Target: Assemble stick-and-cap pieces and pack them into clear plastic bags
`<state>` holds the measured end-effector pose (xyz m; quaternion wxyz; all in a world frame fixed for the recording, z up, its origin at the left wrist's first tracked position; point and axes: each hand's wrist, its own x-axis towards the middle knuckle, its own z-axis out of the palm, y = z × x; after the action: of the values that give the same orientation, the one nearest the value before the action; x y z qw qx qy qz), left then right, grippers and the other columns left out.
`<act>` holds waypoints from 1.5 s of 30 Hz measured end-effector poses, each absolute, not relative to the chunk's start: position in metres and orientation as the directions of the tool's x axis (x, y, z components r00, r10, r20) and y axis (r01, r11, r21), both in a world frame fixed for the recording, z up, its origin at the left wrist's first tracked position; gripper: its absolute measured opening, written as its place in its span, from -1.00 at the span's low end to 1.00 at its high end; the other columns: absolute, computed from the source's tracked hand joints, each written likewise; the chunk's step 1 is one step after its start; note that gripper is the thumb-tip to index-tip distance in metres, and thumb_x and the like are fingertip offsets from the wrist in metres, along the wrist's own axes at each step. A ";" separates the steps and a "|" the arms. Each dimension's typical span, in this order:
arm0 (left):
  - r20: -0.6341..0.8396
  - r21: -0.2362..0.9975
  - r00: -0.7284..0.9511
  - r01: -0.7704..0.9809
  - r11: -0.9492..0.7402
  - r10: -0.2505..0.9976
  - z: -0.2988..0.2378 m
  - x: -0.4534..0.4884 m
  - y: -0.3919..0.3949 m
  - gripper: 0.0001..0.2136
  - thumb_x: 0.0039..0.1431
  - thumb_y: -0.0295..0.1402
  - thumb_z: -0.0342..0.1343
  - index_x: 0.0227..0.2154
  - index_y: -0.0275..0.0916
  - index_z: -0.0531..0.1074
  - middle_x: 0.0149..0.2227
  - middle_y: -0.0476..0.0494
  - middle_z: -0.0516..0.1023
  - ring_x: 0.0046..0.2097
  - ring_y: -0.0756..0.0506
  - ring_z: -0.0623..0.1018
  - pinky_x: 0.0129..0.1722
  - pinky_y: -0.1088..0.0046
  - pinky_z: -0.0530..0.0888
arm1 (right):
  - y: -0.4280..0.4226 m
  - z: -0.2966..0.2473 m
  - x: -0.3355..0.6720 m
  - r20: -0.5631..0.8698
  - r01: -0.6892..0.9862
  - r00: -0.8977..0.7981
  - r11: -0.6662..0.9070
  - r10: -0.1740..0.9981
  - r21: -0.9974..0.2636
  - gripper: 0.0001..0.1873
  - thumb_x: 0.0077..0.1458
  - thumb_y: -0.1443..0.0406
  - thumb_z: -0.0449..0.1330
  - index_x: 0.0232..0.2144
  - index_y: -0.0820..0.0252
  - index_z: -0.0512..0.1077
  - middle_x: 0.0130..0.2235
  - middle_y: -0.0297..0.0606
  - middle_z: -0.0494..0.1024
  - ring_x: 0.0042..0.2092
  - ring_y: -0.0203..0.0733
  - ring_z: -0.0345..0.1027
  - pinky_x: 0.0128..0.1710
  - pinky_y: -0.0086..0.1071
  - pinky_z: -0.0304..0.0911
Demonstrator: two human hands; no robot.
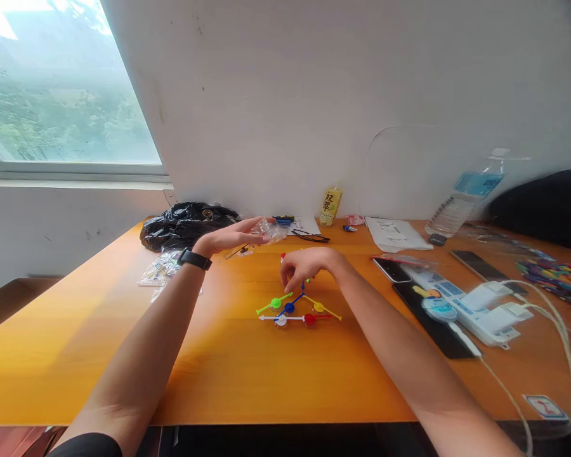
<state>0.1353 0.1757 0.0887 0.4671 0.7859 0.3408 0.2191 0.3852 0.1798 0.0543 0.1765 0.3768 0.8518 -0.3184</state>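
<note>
My left hand (pixel 235 236), with a dark band on the wrist, reaches to the back of the table. Its fingers are around a crinkled clear plastic bag (pixel 276 232). Over the middle of the table, my right hand (pixel 305 263) points down with curled fingers; what they pinch is mostly hidden. A bit of red shows beside its fingers. Just in front lie small plastic arrow spinners with round centres: green (pixel 276 303), blue (pixel 289 308), yellow (pixel 318 307), white (pixel 280 320) and red (pixel 309 320). More blue and green parts show partly under my right hand.
A black plastic bag (pixel 185 223) and a clear bag of small parts (pixel 164 270) lie at left. A yellow carton (pixel 331 207) stands by the wall. To the right are phones (pixel 391 270), a power strip (pixel 480 317) with cables, and a water bottle (pixel 466 197).
</note>
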 end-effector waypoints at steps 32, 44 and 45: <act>0.011 0.911 0.738 0.271 -0.311 0.675 0.089 0.137 0.172 -0.32 0.33 -0.07 0.21 0.44 -0.11 0.21 0.10 -0.29 0.56 0.06 -0.25 0.52 0.01 0.23 0.43 | 0.143 0.141 0.444 0.323 0.565 -0.459 0.552 0.828 -0.613 -0.70 0.24 0.04 0.29 -0.27 0.15 0.60 -0.31 -0.24 0.57 -0.29 -0.19 0.34 -0.32 -0.32 0.16; 0.065 0.952 0.774 0.140 -0.271 0.630 0.085 0.150 0.172 -0.40 0.32 -0.10 0.23 0.37 -0.09 0.33 0.19 -0.24 0.52 0.18 -0.27 0.46 0.13 0.19 0.39 | 0.149 0.117 0.398 0.326 0.398 -0.568 0.599 0.755 -0.695 -0.66 0.32 0.08 0.17 -0.13 0.15 0.63 -0.11 -0.19 0.65 -0.10 -0.10 0.42 -0.15 -0.31 0.25; 0.063 0.953 0.772 0.141 -0.268 0.632 0.085 0.149 0.174 -0.40 0.33 -0.10 0.23 0.38 -0.08 0.32 0.18 -0.24 0.52 0.17 -0.26 0.47 0.12 0.19 0.39 | 0.150 0.116 0.399 0.344 0.395 -0.550 0.601 0.761 -0.695 -0.66 0.33 0.08 0.15 -0.13 0.16 0.61 -0.10 -0.18 0.65 -0.10 -0.10 0.41 -0.14 -0.31 0.25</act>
<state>0.1494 0.1740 0.0849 0.5495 0.7643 0.2530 0.2234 0.3988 0.1502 0.1163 -0.3236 0.3465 0.8340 -0.2823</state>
